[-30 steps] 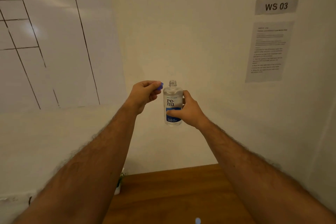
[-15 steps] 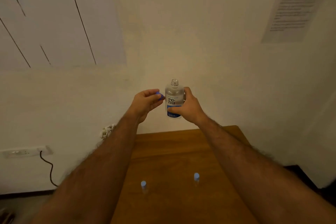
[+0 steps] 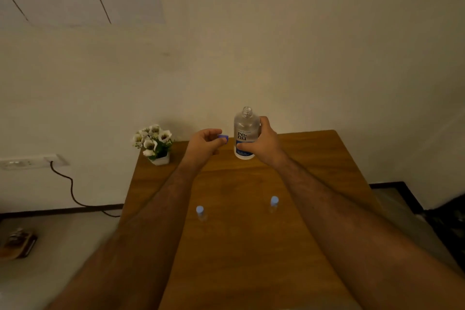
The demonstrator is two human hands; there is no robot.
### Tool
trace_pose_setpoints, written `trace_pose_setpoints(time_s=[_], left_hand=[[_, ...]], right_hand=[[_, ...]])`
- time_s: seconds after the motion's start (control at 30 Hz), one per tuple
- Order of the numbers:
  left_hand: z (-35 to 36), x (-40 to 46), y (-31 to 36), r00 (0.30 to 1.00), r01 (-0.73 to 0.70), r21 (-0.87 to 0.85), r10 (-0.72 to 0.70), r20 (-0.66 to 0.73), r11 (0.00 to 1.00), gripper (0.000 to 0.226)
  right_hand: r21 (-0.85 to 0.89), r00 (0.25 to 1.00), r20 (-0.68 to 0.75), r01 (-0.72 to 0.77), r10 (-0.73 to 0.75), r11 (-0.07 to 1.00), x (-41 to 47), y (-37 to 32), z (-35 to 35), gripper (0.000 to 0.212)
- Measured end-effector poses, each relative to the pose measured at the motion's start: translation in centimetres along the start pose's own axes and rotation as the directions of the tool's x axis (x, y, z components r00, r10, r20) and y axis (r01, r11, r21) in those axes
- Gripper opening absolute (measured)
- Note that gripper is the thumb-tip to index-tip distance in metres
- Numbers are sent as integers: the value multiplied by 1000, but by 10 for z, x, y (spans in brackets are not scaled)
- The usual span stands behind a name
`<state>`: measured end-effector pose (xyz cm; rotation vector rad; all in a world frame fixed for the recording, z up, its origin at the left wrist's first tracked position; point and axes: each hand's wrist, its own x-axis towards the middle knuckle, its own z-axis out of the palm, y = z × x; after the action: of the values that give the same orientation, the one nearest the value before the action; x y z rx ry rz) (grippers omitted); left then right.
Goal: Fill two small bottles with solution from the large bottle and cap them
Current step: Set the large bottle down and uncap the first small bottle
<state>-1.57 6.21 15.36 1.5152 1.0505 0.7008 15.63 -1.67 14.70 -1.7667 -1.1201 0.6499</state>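
My right hand point(image 3: 263, 144) grips the large clear bottle point(image 3: 245, 128) with the blue label, upright and uncapped, above the far part of the wooden table point(image 3: 246, 246). To its left, my left hand point(image 3: 205, 142) pinches the bottle's blue cap point(image 3: 223, 137) between thumb and fingers. Two small clear bottles with pale blue caps stand on the table nearer to me, one on the left point(image 3: 200, 212) and one on the right point(image 3: 274, 202), between my forearms.
A small white pot of white flowers point(image 3: 154, 143) sits at the table's far left corner. A wall socket point(image 3: 27, 161) with a dark cable is on the left wall. Some brown object point(image 3: 17, 244) lies on the floor at left.
The view has tilted downward, so the table, both small bottles and the flower pot have come into sight. Both hands kept their hold and stayed close together, lowering toward the table.
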Motion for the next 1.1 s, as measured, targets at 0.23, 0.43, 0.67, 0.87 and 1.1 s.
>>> trace_pose_setpoints(time_s=[0.23,0.43,0.67,0.87,1.1], left_hand=[[21,2,-60,999,-13,361,27,-35,933,36],[45,12,-108,998,-48,646,63,0,762,31],[56,18,-153,1000,12,804,-26,5,595,20],[66,29,-172,998,34,815,-61,2,578,20],[72,32,-187,996,78,798,-86,-33,597,21]], right_hand=[[-37,995,41,-90,91,995,2,46,28,80],[-127,983,80,-152,162,980,4,94,51,88],[-184,971,81,-208,226,961,1,140,68,84],[-171,950,101,-276,296,946,1,162,81,88],[-191,952,104,-267,290,945,2,165,84,82]])
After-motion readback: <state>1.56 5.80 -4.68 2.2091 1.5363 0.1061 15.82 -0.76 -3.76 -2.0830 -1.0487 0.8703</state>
